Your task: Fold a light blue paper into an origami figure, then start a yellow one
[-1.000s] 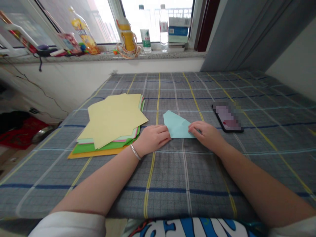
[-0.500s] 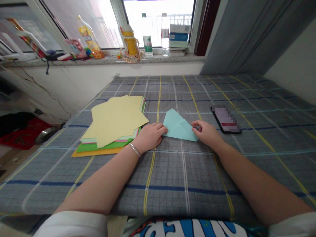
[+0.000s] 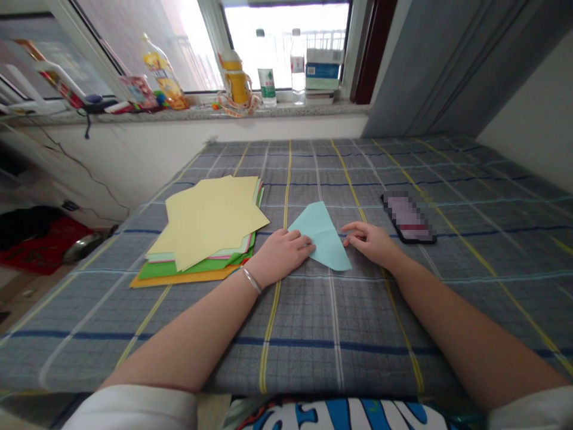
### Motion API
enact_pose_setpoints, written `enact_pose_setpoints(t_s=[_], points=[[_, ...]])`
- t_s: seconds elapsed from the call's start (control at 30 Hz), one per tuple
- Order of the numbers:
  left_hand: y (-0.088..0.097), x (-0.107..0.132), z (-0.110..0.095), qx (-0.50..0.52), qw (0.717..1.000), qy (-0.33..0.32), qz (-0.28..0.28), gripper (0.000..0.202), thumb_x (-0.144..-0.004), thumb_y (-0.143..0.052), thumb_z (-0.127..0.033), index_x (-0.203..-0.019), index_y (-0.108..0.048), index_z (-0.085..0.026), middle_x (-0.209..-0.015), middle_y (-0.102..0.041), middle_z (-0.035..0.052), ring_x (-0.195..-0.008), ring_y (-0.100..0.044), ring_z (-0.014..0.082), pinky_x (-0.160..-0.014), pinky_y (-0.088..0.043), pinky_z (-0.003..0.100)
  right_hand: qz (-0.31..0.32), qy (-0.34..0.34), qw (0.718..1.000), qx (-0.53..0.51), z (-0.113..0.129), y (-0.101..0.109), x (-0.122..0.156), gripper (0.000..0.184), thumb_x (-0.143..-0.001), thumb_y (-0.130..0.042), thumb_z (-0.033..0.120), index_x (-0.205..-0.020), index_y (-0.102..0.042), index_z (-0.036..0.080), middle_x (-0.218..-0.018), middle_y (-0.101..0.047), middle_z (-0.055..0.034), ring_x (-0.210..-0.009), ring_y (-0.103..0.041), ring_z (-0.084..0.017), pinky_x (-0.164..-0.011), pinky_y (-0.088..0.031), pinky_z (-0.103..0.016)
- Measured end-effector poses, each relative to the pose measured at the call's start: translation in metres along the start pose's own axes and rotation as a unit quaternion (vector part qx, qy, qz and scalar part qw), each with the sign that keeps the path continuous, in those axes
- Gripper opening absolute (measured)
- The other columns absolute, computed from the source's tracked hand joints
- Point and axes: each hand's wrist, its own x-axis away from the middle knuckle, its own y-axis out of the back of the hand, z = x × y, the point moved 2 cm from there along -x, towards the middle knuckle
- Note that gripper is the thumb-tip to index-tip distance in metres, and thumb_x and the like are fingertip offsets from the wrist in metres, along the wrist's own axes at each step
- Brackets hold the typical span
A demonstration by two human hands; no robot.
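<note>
A folded sheet of light blue paper (image 3: pixel 326 237) lies on the plaid cloth in front of me, with creases across it and a blunt top corner. My left hand (image 3: pixel 286 254), a silver bangle at its wrist, grips the paper's left side with curled fingers; the thumb is mostly hidden. Just off the paper's right edge is my right hand (image 3: pixel 369 243), its fingers bent a little and apart, holding nothing. Left of my left hand sits a stack of coloured paper, with pale yellow sheets (image 3: pixel 215 218) on top and green and orange ones beneath.
A phone (image 3: pixel 408 218) lies on the plaid cloth (image 3: pixel 304 316) to the right of my right hand. Along the windowsill (image 3: pixel 206 113) stand bottles, a yellow flask (image 3: pixel 235 80) and stacked boxes (image 3: pixel 322 71). A grey curtain (image 3: pixel 443 65) hangs at the back right.
The blue paper has turned clockwise, its right corner swinging toward me. My left hand has shifted right with it. My right hand has let go of the paper's corner.
</note>
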Motion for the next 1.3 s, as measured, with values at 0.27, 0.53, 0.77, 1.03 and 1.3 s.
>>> enact_pose_setpoints(t_s=[0.27,0.53,0.77,1.03,1.3], points=[[-0.003,0.002,0.001,-0.002,1.0,0.028,-0.001,0.006,-0.087,-0.054,-0.019,-0.091,-0.059,-0.019,-0.093,-0.062,0.0028,-0.075,-0.058,0.0143,-0.059,-0.041,0.025,-0.021,0.1,0.987,0.124,-0.001,0.0,-0.001,0.034,-0.073,-0.054,0.014,-0.105,-0.063,0.02,-0.089,-0.068,-0.0023,-0.056,-0.054,-0.011,-0.06,-0.049,-0.028],[-0.007,0.006,0.017,0.16,0.98,0.064,-0.098,0.011,-0.08,-0.052,-0.01,-0.084,-0.057,-0.019,-0.093,-0.064,0.0012,-0.086,-0.061,0.0136,-0.075,-0.047,0.024,-0.065,0.215,0.934,0.277,0.008,0.005,0.002,0.047,-0.069,-0.056,0.009,-0.115,-0.063,0.022,-0.129,-0.055,-0.0095,-0.128,-0.04,-0.03,-0.104,-0.038,-0.052],[-0.015,0.006,0.027,0.343,0.922,0.126,-0.127,0.021,-0.071,-0.043,-0.001,-0.076,-0.057,-0.017,-0.08,-0.061,0.0003,-0.077,-0.058,0.0124,-0.075,-0.048,0.026,-0.045,0.173,0.945,0.275,-0.001,0.002,0.002,0.042,-0.084,-0.046,0.017,-0.123,-0.059,0.019,-0.137,-0.051,-0.0103,-0.14,-0.023,-0.031,-0.109,-0.03,-0.056],[-0.035,0.002,0.027,0.5,0.826,0.226,-0.125,0.014,-0.077,-0.054,-0.015,-0.09,-0.059,-0.015,-0.081,-0.06,0.0008,-0.069,-0.056,0.0114,-0.065,-0.047,0.024,-0.06,0.104,0.962,0.246,-0.023,-0.001,-0.022,0.052,-0.089,-0.044,0.039,-0.136,-0.047,0.018,-0.134,-0.054,-0.0134,-0.132,-0.039,-0.03,-0.108,-0.031,-0.051],[-0.032,0.0,0.027,0.478,0.838,0.25,-0.088,0.023,-0.077,-0.052,-0.01,-0.095,-0.066,-0.017,-0.11,-0.065,0.0047,-0.099,-0.06,0.0176,-0.091,-0.047,0.035,-0.05,0.014,0.985,0.166,-0.003,0.012,-0.013,0.03,-0.083,-0.051,0.036,-0.099,-0.072,0.021,-0.079,-0.071,-0.0036,-0.074,-0.062,-0.02,-0.072,-0.046,-0.034]])
